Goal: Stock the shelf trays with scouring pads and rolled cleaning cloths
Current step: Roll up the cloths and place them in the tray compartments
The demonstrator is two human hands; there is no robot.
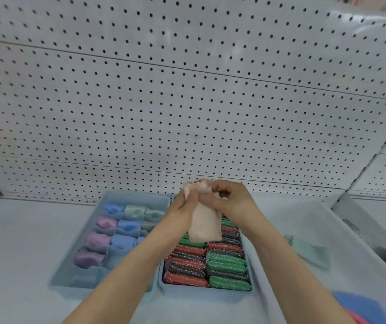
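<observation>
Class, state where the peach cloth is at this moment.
Head view, centre: the peach cloth hangs between the left hand and right hand, both gripping it, above the scouring-pad tray, in front of the pegboard.

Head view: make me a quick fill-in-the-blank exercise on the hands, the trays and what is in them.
1. The left hand and right hand ____ grip the pale pink cloth.
2. The divided tray holding rolled cloths stands to the ____ of the pad tray.
3. The scouring pads are red, dark grey and ____.
Missing words: both; left; green.
</observation>
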